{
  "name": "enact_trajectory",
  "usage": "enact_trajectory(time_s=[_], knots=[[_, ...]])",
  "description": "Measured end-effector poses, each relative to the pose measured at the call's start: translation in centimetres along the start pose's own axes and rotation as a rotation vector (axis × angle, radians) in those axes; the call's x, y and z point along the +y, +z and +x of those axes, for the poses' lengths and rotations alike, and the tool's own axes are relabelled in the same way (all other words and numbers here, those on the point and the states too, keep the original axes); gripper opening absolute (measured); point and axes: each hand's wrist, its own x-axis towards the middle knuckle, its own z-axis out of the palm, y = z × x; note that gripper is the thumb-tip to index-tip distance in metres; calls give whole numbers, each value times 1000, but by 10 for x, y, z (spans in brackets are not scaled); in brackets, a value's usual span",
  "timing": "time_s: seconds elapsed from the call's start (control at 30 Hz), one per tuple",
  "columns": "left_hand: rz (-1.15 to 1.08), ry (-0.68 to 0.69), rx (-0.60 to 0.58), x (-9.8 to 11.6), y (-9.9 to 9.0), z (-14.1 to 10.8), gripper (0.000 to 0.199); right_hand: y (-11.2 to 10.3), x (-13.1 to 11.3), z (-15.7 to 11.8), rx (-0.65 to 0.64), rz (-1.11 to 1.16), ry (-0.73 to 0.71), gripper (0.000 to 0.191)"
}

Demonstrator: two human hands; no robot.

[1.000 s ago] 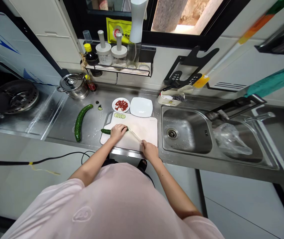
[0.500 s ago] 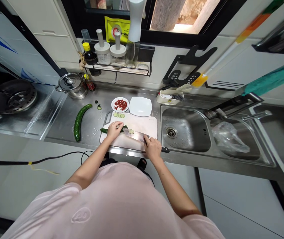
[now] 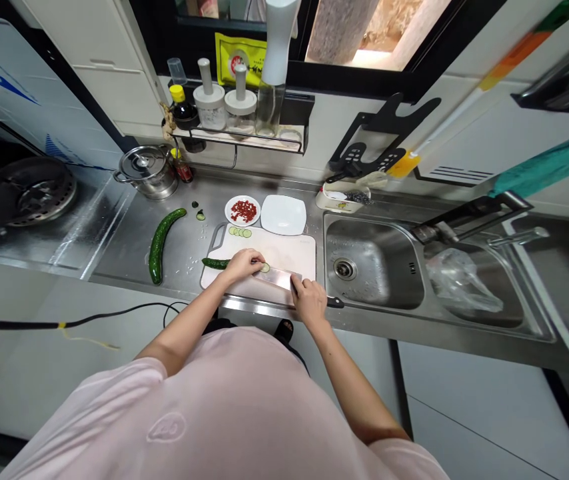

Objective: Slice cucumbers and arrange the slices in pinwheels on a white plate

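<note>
I'm pinning the cucumber [image 3: 214, 263] on the white cutting board [image 3: 284, 250], its long axis running sideways across the board, its dark green tip pointing to my left and its other end hidden under my left hand [image 3: 241, 265]. That grip is curled and pressing down on it. My right hand [image 3: 309, 301] is closed tight around the handle of the knife [image 3: 277, 279], whose wide steel blade is lying across the board just beside a thin cucumber slice [image 3: 265, 267]. A row of slices [image 3: 240, 231] is sitting near the board's far edge, and a whole curved cucumber [image 3: 160, 245] is lying on the steel bench [image 3: 184, 223].
</note>
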Motion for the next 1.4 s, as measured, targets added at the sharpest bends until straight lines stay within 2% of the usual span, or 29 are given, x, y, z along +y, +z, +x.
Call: enact_trajectory(time_s=[0.13,0.23,0.3,0.43,0.77,1.2,1.4], knots=[[-161,-169,174,-19,4,17,21,-1,5,-1,-22,19,41,41],[-170,-309,315,-37,1,36,20,-1,8,-1,-35,29,69,42],[-115,-387,359,-47,-2,49,19,0,11,-1,-42,31,79,42],[-4,-465,370,-55,-5,67,18,3,14,-1,-29,32,86,42],[146,-425,373,-58,-1,81,20,2,15,-2,-55,48,108,41],[246,-392,339,-55,-2,83,22,5,17,0,-42,60,117,40],[392,-330,293,-50,-1,81,25,6,16,1,-44,67,121,41]])
